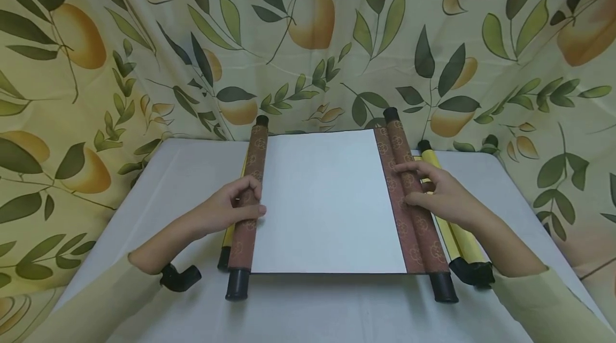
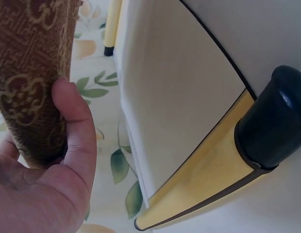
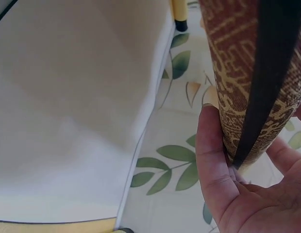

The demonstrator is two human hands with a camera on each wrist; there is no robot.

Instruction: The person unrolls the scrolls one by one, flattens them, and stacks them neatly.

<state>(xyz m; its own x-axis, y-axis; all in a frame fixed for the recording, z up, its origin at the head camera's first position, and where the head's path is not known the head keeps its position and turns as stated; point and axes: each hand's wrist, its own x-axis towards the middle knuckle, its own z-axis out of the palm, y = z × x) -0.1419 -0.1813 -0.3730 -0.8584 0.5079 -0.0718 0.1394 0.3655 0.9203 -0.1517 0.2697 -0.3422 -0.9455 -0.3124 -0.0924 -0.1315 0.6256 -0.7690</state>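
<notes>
A hanging scroll with brown patterned rollers and a white sheet (image 1: 327, 198) spreads between the two hands, black knobs at its roller ends. My left hand (image 1: 226, 206) grips its left roller (image 1: 250, 172), thumb across the front. On the other side, my right hand (image 1: 440, 193) holds the right roller (image 1: 414, 198) between thumb and fingers. Both wrist views show the brown rollers raised above a second, yellow scroll (image 2: 194, 194). That one lies partly unrolled underneath, mostly hidden in the head view, with its white sheet (image 3: 68, 121) showing in the right wrist view.
A white-covered table (image 1: 308, 311) carries the yellow scroll. Behind it hangs a cloth (image 1: 183, 65) printed with leaves and fruit. Black devices sit on the left wrist (image 1: 180, 279) and the right wrist (image 1: 471, 272).
</notes>
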